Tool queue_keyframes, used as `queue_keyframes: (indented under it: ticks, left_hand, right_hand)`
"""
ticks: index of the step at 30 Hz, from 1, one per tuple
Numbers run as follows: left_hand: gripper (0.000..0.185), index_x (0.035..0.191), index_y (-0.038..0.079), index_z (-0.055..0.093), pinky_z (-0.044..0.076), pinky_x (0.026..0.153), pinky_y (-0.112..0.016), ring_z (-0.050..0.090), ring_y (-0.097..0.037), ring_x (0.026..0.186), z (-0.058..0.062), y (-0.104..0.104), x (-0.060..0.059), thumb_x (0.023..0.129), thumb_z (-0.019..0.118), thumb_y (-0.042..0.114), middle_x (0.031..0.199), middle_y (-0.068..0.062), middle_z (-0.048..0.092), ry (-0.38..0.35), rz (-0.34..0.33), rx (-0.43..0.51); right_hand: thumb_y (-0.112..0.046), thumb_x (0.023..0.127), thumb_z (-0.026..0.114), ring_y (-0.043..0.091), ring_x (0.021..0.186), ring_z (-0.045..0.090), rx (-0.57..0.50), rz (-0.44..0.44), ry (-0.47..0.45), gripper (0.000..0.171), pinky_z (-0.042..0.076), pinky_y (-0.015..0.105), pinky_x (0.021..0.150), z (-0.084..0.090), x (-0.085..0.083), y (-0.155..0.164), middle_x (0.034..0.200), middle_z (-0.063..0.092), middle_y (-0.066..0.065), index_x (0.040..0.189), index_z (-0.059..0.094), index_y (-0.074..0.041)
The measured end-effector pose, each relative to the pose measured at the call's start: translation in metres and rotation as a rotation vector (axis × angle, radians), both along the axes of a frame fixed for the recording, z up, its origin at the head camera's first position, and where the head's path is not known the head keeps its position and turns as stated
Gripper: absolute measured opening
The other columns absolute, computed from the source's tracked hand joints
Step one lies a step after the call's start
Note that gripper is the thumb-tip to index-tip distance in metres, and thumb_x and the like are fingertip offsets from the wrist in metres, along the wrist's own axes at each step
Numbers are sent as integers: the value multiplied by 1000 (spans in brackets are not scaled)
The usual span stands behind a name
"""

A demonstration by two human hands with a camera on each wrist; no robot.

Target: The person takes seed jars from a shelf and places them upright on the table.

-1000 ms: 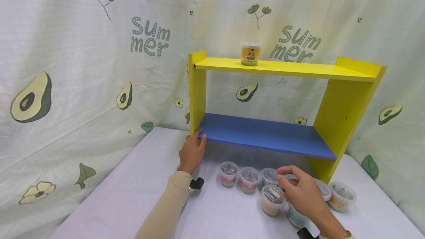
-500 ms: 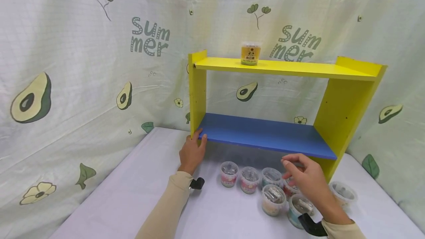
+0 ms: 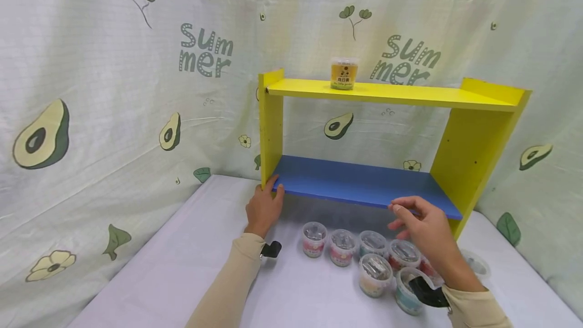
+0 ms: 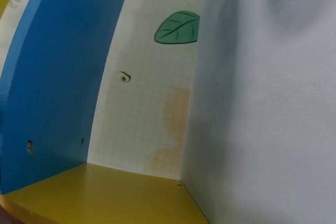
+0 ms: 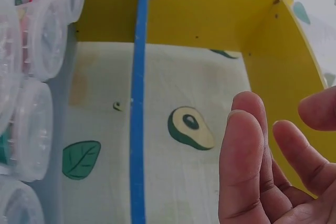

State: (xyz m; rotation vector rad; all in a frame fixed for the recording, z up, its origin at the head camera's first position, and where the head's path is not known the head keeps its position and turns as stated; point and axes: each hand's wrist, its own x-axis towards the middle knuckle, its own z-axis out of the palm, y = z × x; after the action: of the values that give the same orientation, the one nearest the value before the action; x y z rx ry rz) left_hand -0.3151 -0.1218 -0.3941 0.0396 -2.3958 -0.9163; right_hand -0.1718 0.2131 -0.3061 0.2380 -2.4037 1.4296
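A yellow shelf (image 3: pixel 473 151) with a blue lower board (image 3: pixel 364 183) stands on the white table (image 3: pixel 182 267). My left hand (image 3: pixel 275 187) grips its front left corner, thumb on the blue edge. Just in front of that board hovers my right hand (image 3: pixel 401 216), fingers loose and empty, above several clear-lidded tubs (image 3: pixel 374 273). One yellow tub (image 3: pixel 343 73) sits on the top board. The right wrist view shows my bare fingers (image 5: pixel 247 166), the blue board's edge (image 5: pixel 137 103) and tubs (image 5: pixel 42 40). The left wrist view shows the board's underside (image 4: pixel 58 77).
Avocado-print cloth (image 3: pixel 114 115) hangs as walls behind and to both sides. The tubs cluster under the shelf's right half, one more tub (image 3: pixel 475 264) by the right upright. White table surface stretches to the left of my left sleeve (image 3: pixel 227 287).
My right hand has lifted off the tubs, empty, and risen to the front edge of the blue board. The left hand has stayed on the shelf corner.
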Motion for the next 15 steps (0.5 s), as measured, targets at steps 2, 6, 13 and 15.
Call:
queue_keyframes:
  ticks: [2,6,13,15]
  left_hand:
    - [50,145,33,54,50,73,-55,66,-40,89,2,-1,1,102,41,54,117,-19,59,-3,7,-6]
    - [51,144,33,54,50,72,-54,66,-39,87,3,-2,0,101,39,55,116,-18,59,-15,13,-25]
    - [51,144,33,55,50,69,-54,66,-39,85,0,-3,-1,101,39,56,111,-17,61,1,27,-51]
    - [51,144,33,55,50,67,-53,66,-39,84,0,-4,-1,101,40,57,110,-17,61,9,21,-55]
  right_hand:
    - [-35,104,55,23,79,71,12,6,20,38,58,35,65,6,-1,1,119,64,20,122,60,-2]
    - [-35,104,54,20,77,71,25,18,42,39,58,33,65,19,-4,3,116,65,17,123,59,-2]
    - [-30,105,55,20,77,71,-21,90,108,36,58,33,65,40,-12,7,102,69,-7,120,59,2]
    - [-28,105,55,20,77,71,-28,105,137,33,58,31,65,50,-15,8,99,70,-8,118,60,1]
